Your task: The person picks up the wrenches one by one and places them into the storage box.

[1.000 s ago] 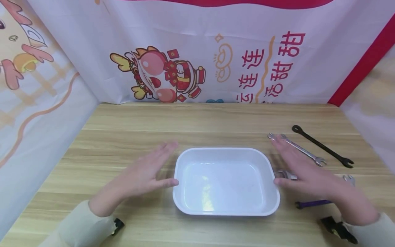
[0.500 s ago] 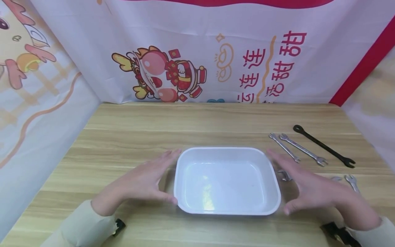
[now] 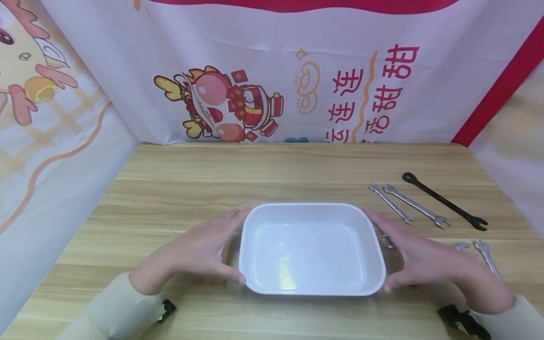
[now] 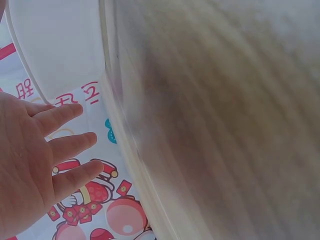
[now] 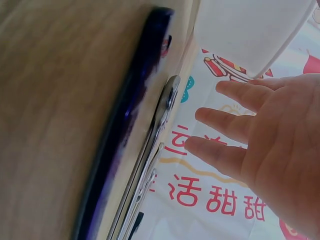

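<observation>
A white rectangular plastic basin [image 3: 312, 255] sits on the wooden table, with nothing inside it. Along its left side is my left hand [image 3: 201, 250], thumb at the front left corner and fingertips by the back left corner. My right hand [image 3: 425, 255] mirrors it on the other side, thumb and fingertips right at the rim. In both wrist views the fingers are spread and fairly straight, beside the basin wall [image 4: 57, 45]. Under the right hand lie a purple wrench [image 5: 127, 110] and silver wrenches, partly hidden in the head view.
Behind the right hand lie a short silver wrench [image 3: 391, 203], a longer silver wrench [image 3: 416, 206] and a black wrench [image 3: 444, 200]. Another silver wrench [image 3: 487, 257] shows past the right wrist. A printed cloth [image 3: 314, 71] hangs at the table's back edge.
The right hand has drawn back toward me and then in to the basin's side, uncovering the short silver wrench. The left hand has slid slightly nearer me along the rim. The basin stays put.
</observation>
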`<state>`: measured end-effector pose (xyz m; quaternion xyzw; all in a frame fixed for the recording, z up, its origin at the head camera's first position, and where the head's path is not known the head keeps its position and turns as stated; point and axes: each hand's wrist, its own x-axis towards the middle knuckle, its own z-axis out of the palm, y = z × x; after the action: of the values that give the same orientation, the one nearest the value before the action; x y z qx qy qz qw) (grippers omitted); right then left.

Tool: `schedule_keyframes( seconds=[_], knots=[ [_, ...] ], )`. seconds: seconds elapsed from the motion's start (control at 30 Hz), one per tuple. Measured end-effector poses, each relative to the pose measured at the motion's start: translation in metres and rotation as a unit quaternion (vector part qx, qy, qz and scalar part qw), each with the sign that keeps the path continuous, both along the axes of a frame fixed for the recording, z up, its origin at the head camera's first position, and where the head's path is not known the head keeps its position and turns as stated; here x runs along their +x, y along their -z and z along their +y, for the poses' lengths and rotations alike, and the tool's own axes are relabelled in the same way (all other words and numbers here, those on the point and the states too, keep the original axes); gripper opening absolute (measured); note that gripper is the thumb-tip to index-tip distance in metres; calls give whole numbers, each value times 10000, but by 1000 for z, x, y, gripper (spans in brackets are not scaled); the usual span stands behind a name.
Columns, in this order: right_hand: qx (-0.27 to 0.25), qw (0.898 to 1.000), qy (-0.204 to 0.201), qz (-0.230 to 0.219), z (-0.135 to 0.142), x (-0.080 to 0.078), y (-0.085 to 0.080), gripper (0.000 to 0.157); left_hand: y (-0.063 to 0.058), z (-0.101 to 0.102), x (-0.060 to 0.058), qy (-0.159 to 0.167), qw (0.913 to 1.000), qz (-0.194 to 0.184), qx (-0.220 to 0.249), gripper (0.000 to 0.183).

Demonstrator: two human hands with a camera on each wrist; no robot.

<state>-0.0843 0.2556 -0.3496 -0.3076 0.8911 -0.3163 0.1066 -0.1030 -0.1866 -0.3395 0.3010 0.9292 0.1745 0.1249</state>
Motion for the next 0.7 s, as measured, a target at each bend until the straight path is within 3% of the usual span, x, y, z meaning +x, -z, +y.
schedule_keyframes(
  seconds=[0.27, 0.5, 0.7],
  knots=[
    [64, 9999, -97, 128, -2, -5, 0, 139, -2, -1, -4, 60, 9999, 82, 119, 133],
    [77, 9997, -144, 169, -3, -11, 1, 137, -2, -3, -10, -143, 9998, -158, -9, 133],
    [225, 9997, 51, -11, -5, -13, 1, 134, -2, -4, -16, -190, 9991, -367, 88, 132]
  ],
)
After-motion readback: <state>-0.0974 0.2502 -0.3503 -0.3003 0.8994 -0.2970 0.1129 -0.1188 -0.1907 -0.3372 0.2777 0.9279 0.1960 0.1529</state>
